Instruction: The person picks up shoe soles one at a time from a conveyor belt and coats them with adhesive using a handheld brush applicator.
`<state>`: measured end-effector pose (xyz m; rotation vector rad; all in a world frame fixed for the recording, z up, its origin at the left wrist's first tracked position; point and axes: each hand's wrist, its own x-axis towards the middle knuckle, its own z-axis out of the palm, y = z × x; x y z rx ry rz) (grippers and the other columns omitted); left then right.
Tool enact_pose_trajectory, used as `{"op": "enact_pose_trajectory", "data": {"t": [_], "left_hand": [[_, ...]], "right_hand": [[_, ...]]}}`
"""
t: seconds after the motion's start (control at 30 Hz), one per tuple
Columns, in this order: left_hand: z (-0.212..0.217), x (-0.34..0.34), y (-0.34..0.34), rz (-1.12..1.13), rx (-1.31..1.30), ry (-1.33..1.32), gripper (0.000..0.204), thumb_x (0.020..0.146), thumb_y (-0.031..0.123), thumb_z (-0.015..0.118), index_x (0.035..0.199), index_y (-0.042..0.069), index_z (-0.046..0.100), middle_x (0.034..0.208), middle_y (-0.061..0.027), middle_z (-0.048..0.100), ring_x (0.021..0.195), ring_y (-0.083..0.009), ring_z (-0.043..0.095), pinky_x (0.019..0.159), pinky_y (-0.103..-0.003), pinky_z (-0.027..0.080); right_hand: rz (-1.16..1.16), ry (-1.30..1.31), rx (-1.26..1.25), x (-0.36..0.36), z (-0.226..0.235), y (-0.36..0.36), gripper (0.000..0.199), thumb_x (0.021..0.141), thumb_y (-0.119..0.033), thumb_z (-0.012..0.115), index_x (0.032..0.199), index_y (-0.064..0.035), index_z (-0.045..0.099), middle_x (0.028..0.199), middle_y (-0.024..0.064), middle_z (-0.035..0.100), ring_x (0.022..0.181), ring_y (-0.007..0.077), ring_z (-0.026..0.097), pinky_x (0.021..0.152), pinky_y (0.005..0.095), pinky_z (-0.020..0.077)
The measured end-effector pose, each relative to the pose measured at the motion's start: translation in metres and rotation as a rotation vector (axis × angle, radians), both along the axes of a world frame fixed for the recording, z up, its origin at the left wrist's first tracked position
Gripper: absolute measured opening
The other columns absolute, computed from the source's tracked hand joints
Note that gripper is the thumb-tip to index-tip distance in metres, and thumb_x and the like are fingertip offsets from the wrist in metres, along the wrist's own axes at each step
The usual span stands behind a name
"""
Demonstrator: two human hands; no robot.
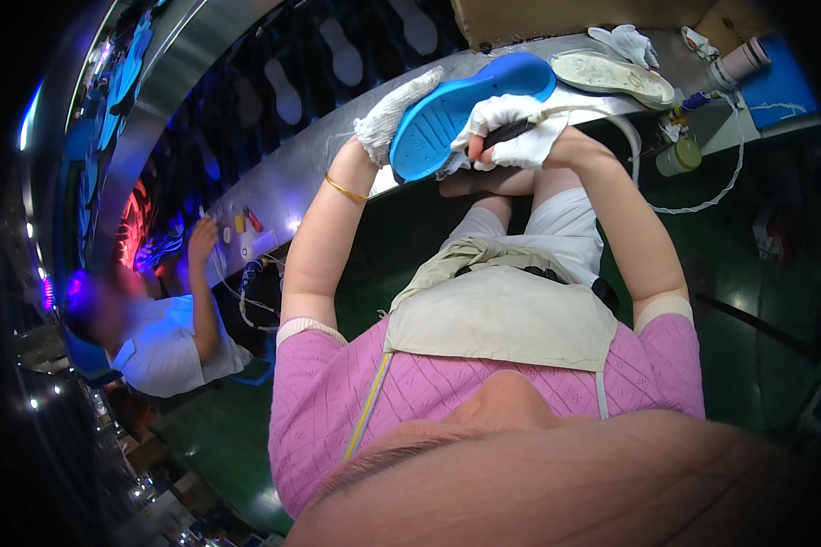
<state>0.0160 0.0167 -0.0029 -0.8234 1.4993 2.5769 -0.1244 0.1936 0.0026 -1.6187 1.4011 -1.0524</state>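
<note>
Your gloved hands (pixel 390 111): two;
Blue sole (pixel 461 96) you hold: one;
Off-white sole (pixel 611 78) near you: one;
Your bracelet (pixel 344 190): one

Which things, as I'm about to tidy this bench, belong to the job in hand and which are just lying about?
In use:
blue sole, held by left hand
dark object, in right hand

Apparently lying about:
pale sole
crumpled white cloth

Red light (pixel 135 223) glows left of a metal bench (pixel 269 182) above green floor (pixel 205 447).
</note>
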Motion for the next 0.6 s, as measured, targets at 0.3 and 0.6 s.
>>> {"op": "enact_pose_trajectory", "data": {"t": [0.3,0.6], "left_hand": [[0.004,0.003,0.000,-0.048,-0.025,-0.059,0.054,0.093,0.047,0.057,0.122,0.001,0.060,0.108,-0.0155,0.067,0.091,-0.0234,0.068,0.079,-0.034,0.058],[-0.020,0.011,0.039,-0.098,0.556,0.440,0.078,0.096,0.060,0.034,0.146,0.000,0.031,0.135,-0.0300,0.046,0.113,-0.0443,0.057,0.091,-0.056,0.052]], "right_hand": [[-0.092,-0.051,0.113,-0.019,0.009,0.013,0.017,0.070,0.001,0.074,0.085,-0.0045,0.069,0.095,0.0083,0.070,0.092,0.0199,0.066,0.084,0.0310,0.0523],[-0.483,-0.429,-0.090,-0.052,-0.005,0.018,0.016,0.082,-0.012,0.075,0.095,-0.0036,0.071,0.086,0.0042,0.068,0.078,0.0118,0.063,0.074,0.0243,0.0522]]}}
